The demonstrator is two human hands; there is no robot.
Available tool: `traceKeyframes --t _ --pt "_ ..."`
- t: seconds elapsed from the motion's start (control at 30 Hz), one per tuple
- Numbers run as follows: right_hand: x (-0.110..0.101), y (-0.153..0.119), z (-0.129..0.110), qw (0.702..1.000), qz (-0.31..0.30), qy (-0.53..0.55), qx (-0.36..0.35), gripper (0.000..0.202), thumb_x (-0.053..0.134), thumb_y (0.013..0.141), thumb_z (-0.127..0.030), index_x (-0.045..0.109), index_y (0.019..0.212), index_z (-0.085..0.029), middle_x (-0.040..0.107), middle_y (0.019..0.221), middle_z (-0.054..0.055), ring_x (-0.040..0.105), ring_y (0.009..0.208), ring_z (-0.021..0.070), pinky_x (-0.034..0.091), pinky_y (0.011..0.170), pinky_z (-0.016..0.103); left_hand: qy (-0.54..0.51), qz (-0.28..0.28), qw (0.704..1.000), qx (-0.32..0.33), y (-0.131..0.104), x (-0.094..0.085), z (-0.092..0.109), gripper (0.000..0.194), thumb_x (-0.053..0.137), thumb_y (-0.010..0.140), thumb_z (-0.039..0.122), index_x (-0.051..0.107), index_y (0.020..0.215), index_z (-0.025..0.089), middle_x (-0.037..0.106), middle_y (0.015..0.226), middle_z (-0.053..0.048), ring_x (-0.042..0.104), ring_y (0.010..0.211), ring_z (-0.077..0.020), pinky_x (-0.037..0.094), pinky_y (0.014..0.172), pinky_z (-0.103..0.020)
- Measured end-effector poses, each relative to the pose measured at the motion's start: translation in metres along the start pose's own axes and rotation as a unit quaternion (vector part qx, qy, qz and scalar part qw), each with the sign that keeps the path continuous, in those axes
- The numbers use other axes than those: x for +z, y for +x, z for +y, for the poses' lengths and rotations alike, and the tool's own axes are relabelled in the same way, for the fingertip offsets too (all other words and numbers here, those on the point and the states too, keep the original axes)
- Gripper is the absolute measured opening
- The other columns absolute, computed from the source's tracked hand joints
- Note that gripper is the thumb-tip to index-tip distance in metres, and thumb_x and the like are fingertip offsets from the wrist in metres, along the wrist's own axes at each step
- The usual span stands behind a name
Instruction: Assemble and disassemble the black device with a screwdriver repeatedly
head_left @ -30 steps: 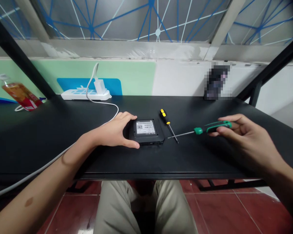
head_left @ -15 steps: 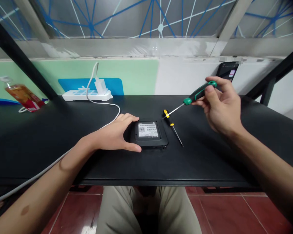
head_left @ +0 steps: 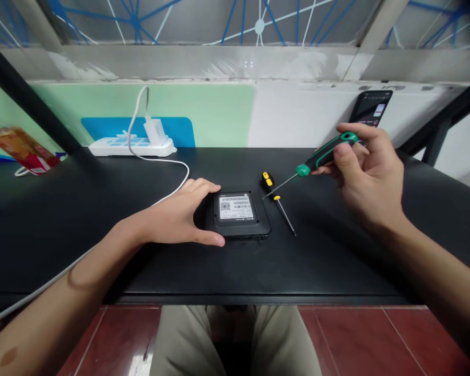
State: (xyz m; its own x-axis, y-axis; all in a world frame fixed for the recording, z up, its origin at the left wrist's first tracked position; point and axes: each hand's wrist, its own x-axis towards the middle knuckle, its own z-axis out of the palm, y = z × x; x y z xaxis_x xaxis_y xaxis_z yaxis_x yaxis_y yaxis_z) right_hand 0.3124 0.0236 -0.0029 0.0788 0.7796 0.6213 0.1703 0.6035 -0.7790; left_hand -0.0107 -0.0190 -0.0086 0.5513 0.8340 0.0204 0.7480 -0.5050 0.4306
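Note:
A flat black device [head_left: 238,227] with a white printed label [head_left: 236,208] lies on the black table. My left hand [head_left: 184,214] grips its left side, thumb at the near edge and fingers at the far edge. My right hand [head_left: 370,172] holds a green and black screwdriver [head_left: 325,154] by its handle, the shaft slanting down to the left. The tip is near the device's right edge; whether it touches anything cannot be told. Beneath that shaft, a yellow and black screwdriver [head_left: 285,214] lies on the table.
A white power strip [head_left: 117,147] with a plugged-in charger [head_left: 155,131] and white cable sits at the back left. A tilted drink bottle [head_left: 23,150] is at the far left. A phone [head_left: 370,109] leans on the wall behind my right hand.
The view has shifted slightly. The green screwdriver's tip is a little lower, beside the device's right edge. My left hand keeps its hold on the device.

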Motion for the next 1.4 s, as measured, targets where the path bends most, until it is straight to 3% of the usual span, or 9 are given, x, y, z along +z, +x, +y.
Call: traceKeyframes --t 0.53,0.97,1.17,1.4 --pt "-0.002 -0.002 -0.004 1.0 -0.003 -0.024 -0.014 0.042 0.079 0.079 -0.043 0.059 0.11 -0.023 0.062 0.075 -0.006 0.069 0.058 0.0103 0.063 0.063 0.028 0.005 -0.005 1.0 -0.001 0.001 0.0 0.002 0.1 0.075 0.07 0.073 0.039 0.146 0.02 0.044 0.149 -0.016 0.04 0.138 -0.0386 0.036 0.115 -0.055" --pt "0.0 0.003 -0.017 0.998 -0.037 -0.042 -0.027 0.037 0.08 0.078 -0.036 0.06 0.106 -0.024 0.061 0.084 -0.004 0.07 0.063 0.0093 0.07 0.062 0.027 -0.005 -0.006 1.0 -0.001 0.001 0.0 0.002 0.095 0.075 0.071 0.072 0.04 0.145 0.025 0.046 0.147 -0.014 0.042 0.136 -0.0397 0.039 0.112 -0.057" --pt "0.011 0.014 -0.027 0.996 -0.067 -0.053 -0.037 0.036 0.081 0.075 -0.03 0.063 0.105 -0.023 0.067 0.103 -0.001 0.072 0.068 0.0086 0.068 0.057 0.023 -0.003 -0.006 1.0 -0.008 0.001 0.0 0.001 0.097 0.075 0.07 0.072 0.04 0.146 0.023 0.045 0.149 -0.014 0.04 0.138 -0.0398 0.038 0.113 -0.056" --pt "0.011 0.014 -0.025 0.995 -0.066 -0.055 -0.046 0.041 0.084 0.074 -0.037 0.064 0.106 -0.024 0.066 0.101 -0.001 0.07 0.069 0.0085 0.068 0.057 0.024 -0.004 -0.009 1.0 -0.007 0.001 -0.001 0.003 0.098 0.076 0.069 0.073 0.04 0.145 0.023 0.045 0.148 -0.014 0.041 0.137 -0.0391 0.038 0.115 -0.057"
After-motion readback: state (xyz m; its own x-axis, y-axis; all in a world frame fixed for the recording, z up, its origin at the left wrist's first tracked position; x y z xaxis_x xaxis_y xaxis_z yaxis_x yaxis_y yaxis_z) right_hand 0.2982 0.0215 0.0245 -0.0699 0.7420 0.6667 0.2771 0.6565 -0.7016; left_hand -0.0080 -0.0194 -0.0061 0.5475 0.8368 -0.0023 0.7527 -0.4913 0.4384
